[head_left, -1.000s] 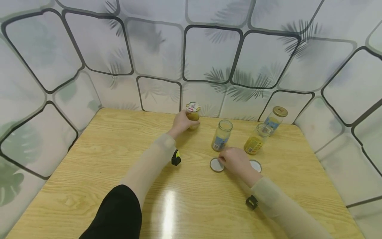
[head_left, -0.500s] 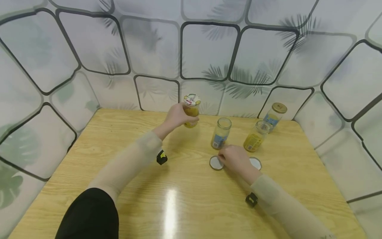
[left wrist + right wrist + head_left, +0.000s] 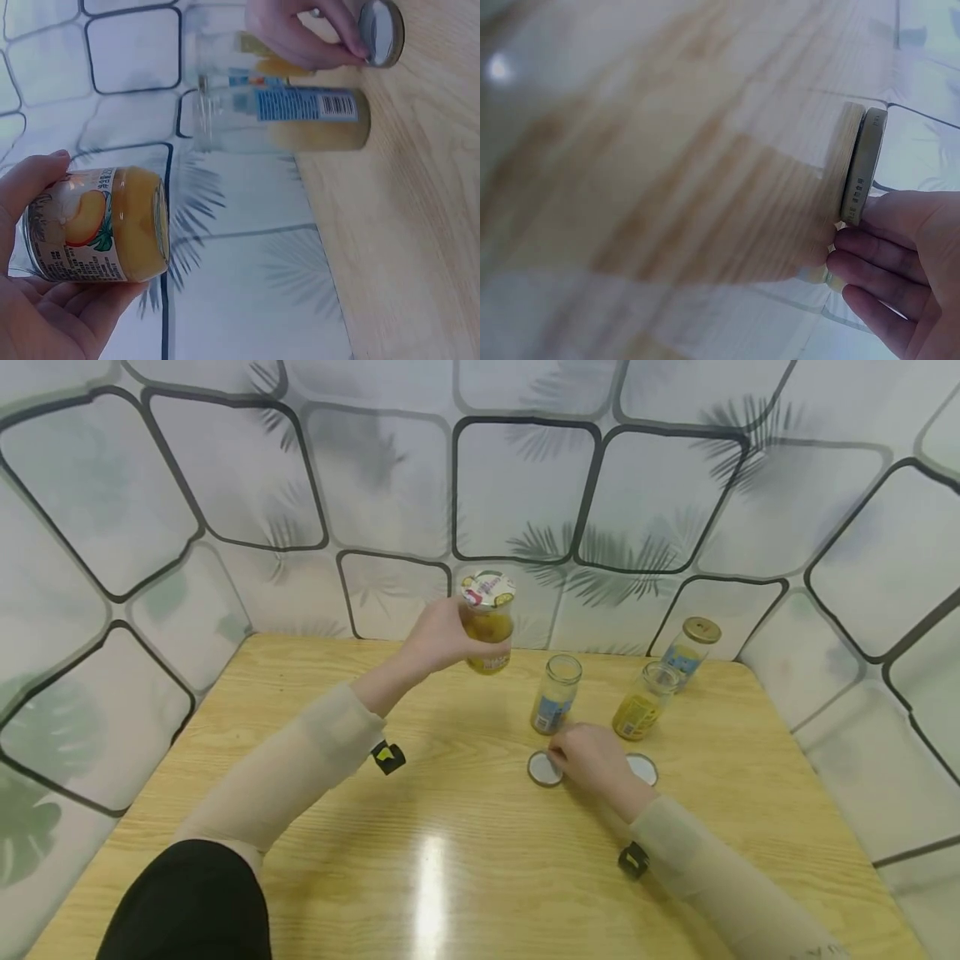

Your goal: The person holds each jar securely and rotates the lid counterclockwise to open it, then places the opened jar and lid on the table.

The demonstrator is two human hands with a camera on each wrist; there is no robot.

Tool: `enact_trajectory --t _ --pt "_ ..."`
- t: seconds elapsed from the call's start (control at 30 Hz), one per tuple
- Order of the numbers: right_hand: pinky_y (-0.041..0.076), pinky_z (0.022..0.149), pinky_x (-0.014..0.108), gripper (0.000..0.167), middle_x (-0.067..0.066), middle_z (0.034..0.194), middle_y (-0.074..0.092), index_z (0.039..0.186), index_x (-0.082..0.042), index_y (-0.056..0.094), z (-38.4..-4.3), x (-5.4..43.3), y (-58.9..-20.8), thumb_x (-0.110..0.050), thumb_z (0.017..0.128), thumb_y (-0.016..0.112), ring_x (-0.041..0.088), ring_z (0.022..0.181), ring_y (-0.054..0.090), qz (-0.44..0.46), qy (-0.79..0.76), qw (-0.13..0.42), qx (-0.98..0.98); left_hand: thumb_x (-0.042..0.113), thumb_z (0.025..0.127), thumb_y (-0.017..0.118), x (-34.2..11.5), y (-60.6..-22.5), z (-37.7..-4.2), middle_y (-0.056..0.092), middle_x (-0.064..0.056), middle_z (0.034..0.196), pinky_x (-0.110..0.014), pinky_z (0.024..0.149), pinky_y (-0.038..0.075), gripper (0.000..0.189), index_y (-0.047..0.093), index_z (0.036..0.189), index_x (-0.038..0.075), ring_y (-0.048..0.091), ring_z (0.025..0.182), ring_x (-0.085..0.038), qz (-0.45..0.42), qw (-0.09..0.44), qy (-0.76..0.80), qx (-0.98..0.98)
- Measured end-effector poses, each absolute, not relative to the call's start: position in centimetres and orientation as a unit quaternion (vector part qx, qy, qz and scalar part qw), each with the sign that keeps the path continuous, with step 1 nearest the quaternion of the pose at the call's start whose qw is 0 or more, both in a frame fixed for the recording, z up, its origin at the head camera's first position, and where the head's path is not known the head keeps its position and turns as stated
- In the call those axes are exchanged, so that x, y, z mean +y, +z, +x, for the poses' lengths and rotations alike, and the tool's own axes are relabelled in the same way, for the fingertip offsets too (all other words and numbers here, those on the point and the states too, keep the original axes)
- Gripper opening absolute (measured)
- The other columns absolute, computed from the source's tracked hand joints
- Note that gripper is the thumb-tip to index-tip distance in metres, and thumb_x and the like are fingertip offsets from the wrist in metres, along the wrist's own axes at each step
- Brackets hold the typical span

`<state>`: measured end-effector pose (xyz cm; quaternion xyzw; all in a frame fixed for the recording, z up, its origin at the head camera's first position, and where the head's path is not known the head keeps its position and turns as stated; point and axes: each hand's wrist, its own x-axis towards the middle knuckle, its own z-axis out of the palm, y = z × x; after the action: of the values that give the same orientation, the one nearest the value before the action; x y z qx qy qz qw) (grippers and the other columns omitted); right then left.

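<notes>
My left hand [image 3: 442, 635] grips a glass jar of yellow fruit [image 3: 489, 627], its fingers and thumb round the side. The jar is raised over the back of the table and has a patterned lid; its label shows a peach in the left wrist view. With thumb and fingertips, my right hand [image 3: 596, 764] pinches the edge of a round jar lid [image 3: 543, 770], which lies pale inside up on the wood. Just behind that lid stands an open glass jar with a blue label [image 3: 553, 706]. A second upturned lid [image 3: 643, 770] lies beside the right hand, partly hidden by it.
To the right stands an open jar with a yellow label [image 3: 637, 714]. Behind it is a blue-labelled jar with a gold lid [image 3: 692, 647]. A patterned wall covering [image 3: 405, 602] closes off the back of the wooden table [image 3: 480, 860].
My left hand has lifted the fruit jar off the back of the table and brought it up and closer. The right hand has stayed at the lid.
</notes>
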<state>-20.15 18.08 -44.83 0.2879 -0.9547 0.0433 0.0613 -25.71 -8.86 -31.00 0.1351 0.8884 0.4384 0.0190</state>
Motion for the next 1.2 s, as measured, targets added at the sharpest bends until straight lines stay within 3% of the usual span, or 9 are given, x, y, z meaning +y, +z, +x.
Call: enact_trajectory --t 0.3,0.5,0.6,0.9,1.2 --pt "0.06 0.064 0.034 0.008 0.001 0.084 0.08 0.087 -0.015 0.082 -20.3 18.1 -45.0 -0.019 0.093 0.08 0.017 0.074 0.073 0.292 0.046 0.064 -0.953 0.034 0.081 0.092 -8.6 -32.0 -22.0 0.078 -0.011 0.11 -0.038 0.087 0.061 0.051 0.071 0.117 0.005 0.071 0.1 -0.025 0.175 0.049 0.433 0.883" --pt "0.06 0.064 0.034 0.007 0.001 0.084 0.079 0.087 -0.015 0.082 -20.2 18.1 -45.2 -0.019 0.093 0.081 0.018 0.073 0.073 0.294 0.05 0.069 -0.952 0.029 0.078 0.095 -8.4 -33.6 -19.9 0.077 -0.011 0.119 -0.04 0.096 0.061 0.062 0.068 0.129 0.007 0.073 0.109 -0.026 0.189 0.07 0.454 0.868" --pt "0.059 0.063 0.035 0.009 0.001 0.083 0.079 0.087 -0.015 0.082 -20.2 18.1 -45.1 -0.02 0.093 0.081 0.017 0.073 0.072 0.29 0.053 0.069 -0.953 0.028 0.077 0.096 -8.3 -34.2 -19.1 0.078 -0.011 0.118 -0.039 0.095 0.062 0.063 0.068 0.13 0.007 0.074 0.107 -0.025 0.198 0.078 0.452 0.867" --pt "0.056 0.061 0.036 0.013 0.001 0.079 0.077 0.084 -0.015 0.081 -20.0 18.2 -44.7 -0.023 0.094 0.08 0.017 0.068 0.069 0.278 0.057 0.063 -0.957 0.025 0.078 0.095 -8.0 -35.4 -18.0 0.079 -0.012 0.117 -0.034 0.092 0.062 0.061 0.068 0.128 0.005 0.075 0.104 -0.023 0.215 0.104 0.451 0.86" --pt "0.06 0.063 0.035 0.014 0.002 0.086 0.081 0.094 -0.012 0.082 -19.7 18.0 -42.8 -0.026 0.094 0.082 0.018 0.072 0.073 0.29 0.05 0.061 -0.954 0.024 0.077 0.096 -7.6 -35.7 -17.8 0.079 -0.013 0.115 -0.031 0.091 0.062 0.06 0.069 0.126 0.003 0.075 0.101 -0.021 0.227 0.106 0.447 0.859"
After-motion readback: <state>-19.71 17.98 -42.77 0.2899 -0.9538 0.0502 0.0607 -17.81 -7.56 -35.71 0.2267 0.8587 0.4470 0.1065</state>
